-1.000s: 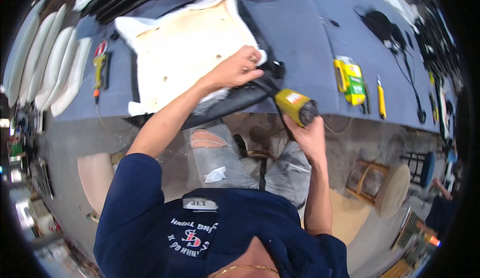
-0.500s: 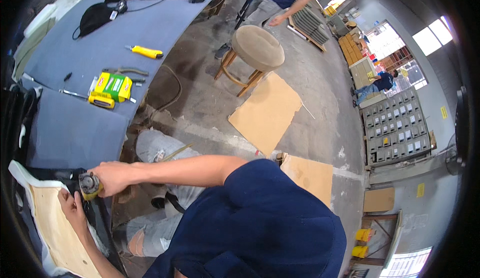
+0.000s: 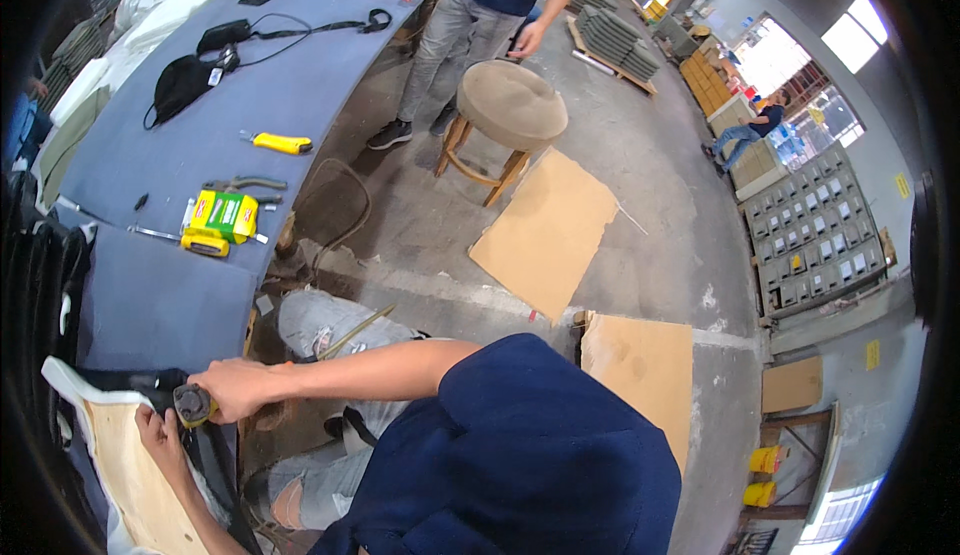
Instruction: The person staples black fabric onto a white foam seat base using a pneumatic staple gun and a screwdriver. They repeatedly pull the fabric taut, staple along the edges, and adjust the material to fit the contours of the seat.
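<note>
A curved wooden panel (image 3: 140, 470) with white padding round its edge lies at the lower left, among black fabric (image 3: 150, 383). My left hand (image 3: 163, 442) is closed at the panel's inner edge, fingers bent over the wood. Just beside those fingers is a yellow staple gun (image 3: 196, 405) with a round grey head. My right hand (image 3: 238, 389) is wrapped round its body. The tool's nose and its contact with the panel are hidden.
On the blue-grey table (image 3: 150, 305) lie a yellow-green box (image 3: 224, 215), pliers (image 3: 250, 183), a yellow-handled knife (image 3: 280, 143) and a black pouch (image 3: 185, 90). A round stool (image 3: 512, 105) and cardboard (image 3: 545, 235) are on the floor. A co-worker (image 3: 470, 35) stands behind the stool.
The view has shifted, so the table, panel and hands appear lower. The co-worker by the stool now stands more upright, with one hand at the table edge. My two hands keep their holds.
</note>
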Action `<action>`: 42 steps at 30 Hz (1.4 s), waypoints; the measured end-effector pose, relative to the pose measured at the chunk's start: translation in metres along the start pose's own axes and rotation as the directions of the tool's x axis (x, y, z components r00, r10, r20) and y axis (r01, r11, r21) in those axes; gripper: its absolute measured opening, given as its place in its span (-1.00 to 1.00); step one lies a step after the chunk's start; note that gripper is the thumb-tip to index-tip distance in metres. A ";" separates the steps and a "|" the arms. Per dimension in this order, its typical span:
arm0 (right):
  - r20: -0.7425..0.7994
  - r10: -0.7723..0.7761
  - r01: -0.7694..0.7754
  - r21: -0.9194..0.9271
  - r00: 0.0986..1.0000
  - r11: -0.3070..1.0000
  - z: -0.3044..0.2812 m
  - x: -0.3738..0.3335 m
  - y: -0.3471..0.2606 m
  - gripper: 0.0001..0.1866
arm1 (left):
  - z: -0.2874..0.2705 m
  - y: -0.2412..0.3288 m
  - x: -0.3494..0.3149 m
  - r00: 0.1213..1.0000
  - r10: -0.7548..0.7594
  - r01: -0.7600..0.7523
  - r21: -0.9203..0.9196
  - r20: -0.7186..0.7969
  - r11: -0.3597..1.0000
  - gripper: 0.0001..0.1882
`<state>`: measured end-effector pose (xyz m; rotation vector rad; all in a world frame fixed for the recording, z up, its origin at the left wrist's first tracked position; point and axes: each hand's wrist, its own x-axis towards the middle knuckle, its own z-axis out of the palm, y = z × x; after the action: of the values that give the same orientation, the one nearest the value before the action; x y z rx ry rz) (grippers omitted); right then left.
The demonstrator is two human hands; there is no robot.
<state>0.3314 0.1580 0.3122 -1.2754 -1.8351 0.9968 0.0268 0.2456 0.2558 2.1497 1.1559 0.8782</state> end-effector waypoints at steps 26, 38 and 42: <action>0.029 -0.013 0.013 0.014 1.000 1.000 -0.012 -0.015 0.005 -0.49 | 0.008 0.061 -0.003 0.993 -0.017 0.029 0.095 -0.121 0.995 -0.71; 0.064 0.006 -0.009 0.046 0.998 0.999 0.001 -0.019 0.013 -0.54 | 0.008 0.044 -0.011 0.994 -0.009 0.010 0.004 -0.111 1.000 -0.63; 0.056 -0.001 -0.002 0.049 0.998 0.999 0.001 -0.018 0.015 -0.54 | 0.010 0.044 -0.008 0.993 -0.021 0.021 -0.004 -0.120 1.000 -0.63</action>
<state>0.3420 0.1434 0.2970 -1.2301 -1.8411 1.0805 0.0533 0.2155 0.2787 2.1027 1.2329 1.0112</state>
